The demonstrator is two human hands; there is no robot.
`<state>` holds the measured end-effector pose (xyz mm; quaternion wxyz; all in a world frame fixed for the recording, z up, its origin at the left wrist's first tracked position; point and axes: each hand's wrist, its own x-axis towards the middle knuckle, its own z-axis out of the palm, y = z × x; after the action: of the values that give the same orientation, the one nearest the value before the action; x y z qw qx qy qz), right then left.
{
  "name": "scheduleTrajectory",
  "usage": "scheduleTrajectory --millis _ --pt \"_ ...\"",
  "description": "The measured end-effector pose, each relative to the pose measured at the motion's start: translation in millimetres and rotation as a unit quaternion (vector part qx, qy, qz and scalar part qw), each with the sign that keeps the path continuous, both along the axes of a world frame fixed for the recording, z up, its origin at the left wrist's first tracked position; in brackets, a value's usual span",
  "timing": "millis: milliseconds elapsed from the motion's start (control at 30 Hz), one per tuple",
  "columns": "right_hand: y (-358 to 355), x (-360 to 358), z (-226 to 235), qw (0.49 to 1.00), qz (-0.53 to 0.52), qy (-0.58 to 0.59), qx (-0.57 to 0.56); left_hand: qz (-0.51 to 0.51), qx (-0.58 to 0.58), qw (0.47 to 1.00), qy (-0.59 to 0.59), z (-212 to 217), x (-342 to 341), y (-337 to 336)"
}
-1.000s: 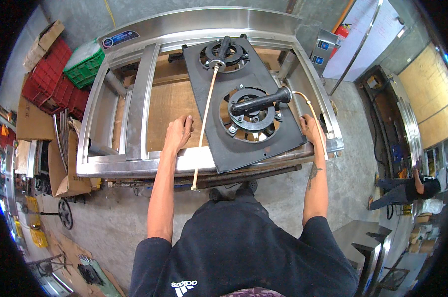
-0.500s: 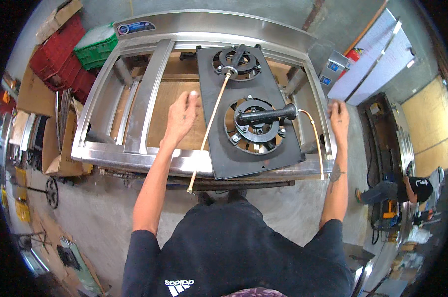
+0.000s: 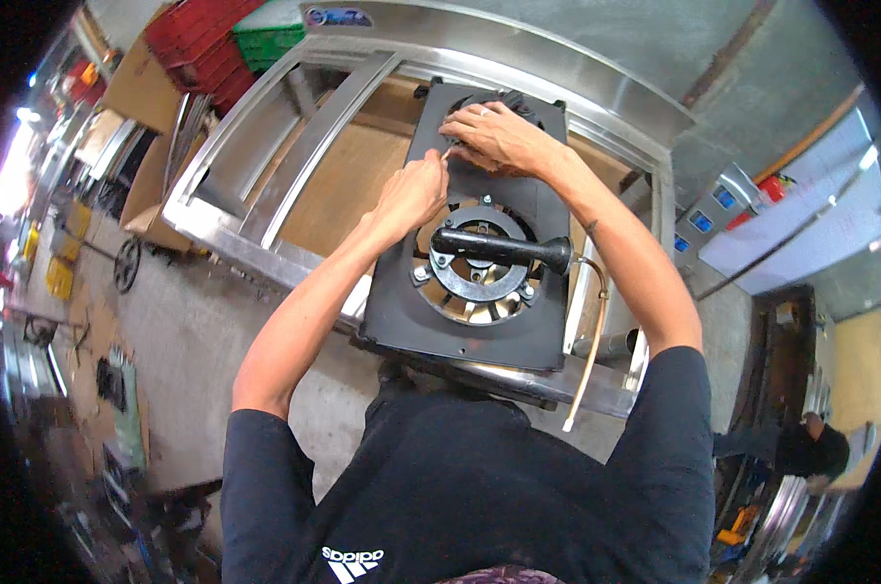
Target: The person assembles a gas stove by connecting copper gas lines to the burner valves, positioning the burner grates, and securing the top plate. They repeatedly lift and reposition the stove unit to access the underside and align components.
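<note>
Holds thin tan tube (image 3: 447, 154) in left hand (image 3: 416, 195), fingers closed, right beside rear burner (image 3: 511, 98). Curves right hand (image 3: 499, 138) over same burner; can't tell if grasping. Note front burner (image 3: 494, 247) nearer the body, both in black plate (image 3: 460, 347) lying across steel frame (image 3: 236, 251). On containers: see red crates (image 3: 207, 49) upper left, can't make out contents; next to them, green crate (image 3: 270, 46), contents also unclear. Below, find metal strips (image 3: 181, 146) standing in cardboard box (image 3: 153, 219).
</note>
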<state>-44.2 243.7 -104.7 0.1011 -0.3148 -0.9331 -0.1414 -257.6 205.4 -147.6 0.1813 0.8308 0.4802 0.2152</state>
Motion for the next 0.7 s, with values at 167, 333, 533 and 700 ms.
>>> scheduleTrajectory --millis 167,333,533,700 --pt "33.8 7.9 -22.3 0.993 0.106 -0.031 -0.030 0.073 0.057 0.994 0.049 -5.7 12.2 -11.7" --pt "43.1 11.4 -31.2 0.989 0.144 -0.020 -0.032 0.104 0.063 0.991 0.061 -4.1 18.1 -14.1" --pt "43.7 13.1 -37.1 0.985 0.171 0.021 -0.012 0.118 0.062 0.988 0.074 -4.7 19.6 -14.2" --pt "43.5 12.0 -41.3 0.983 0.175 0.054 0.010 0.125 0.061 0.988 0.074 -4.2 21.4 -16.2"
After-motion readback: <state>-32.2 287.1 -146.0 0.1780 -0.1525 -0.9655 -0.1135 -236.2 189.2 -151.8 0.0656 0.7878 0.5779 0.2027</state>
